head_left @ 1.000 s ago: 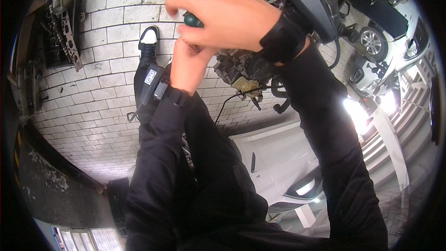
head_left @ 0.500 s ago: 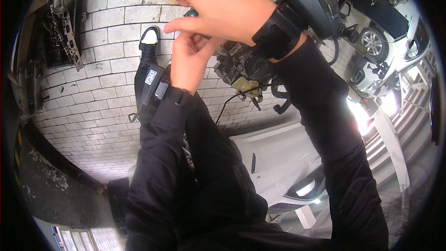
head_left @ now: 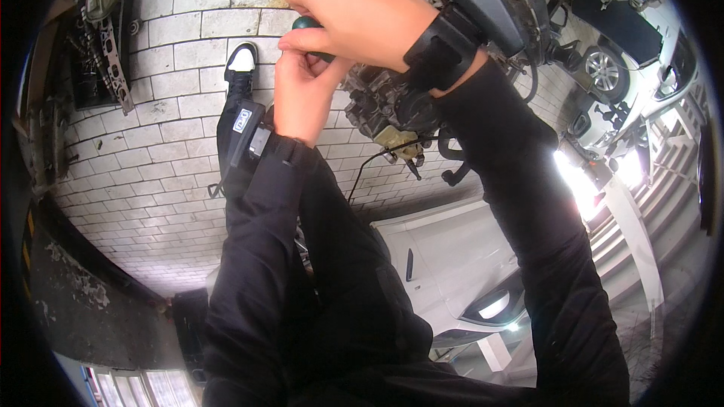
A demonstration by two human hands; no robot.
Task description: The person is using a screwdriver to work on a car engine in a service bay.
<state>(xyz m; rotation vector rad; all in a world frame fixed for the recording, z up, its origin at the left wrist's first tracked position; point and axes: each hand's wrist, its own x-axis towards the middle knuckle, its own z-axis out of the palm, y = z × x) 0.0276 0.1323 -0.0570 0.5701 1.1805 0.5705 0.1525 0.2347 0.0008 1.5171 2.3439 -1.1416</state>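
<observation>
My right hand (head_left: 366, 19) is closed round a dark green, rounded thing (head_left: 306, 23), whose smooth end shows between the thumb and the bent fingers. The rest of it is hidden in the grip, so its kind does not show. Just below, my left hand (head_left: 302, 102) is closed, its fingertips curled in under the right hand and touching or almost touching it. Whatever those fingers hold is covered. Both wrists carry black strapped devices. Behind and to the right of my hands, a greasy metal engine (head_left: 385, 102) sits on the tiled floor.
White brick-shaped tiles (head_left: 173, 98) cover the floor, where my shoe (head_left: 242, 60) stands. Metal car parts (head_left: 109, 53) lie at the far left. A white car panel with a headlight (head_left: 452, 256) is close on the right, and a wheel (head_left: 603, 73) is farther right.
My right hand has shifted slightly down and its grip has turned a little, so more of the green thing shows. My left hand stays nearly in place beneath it.
</observation>
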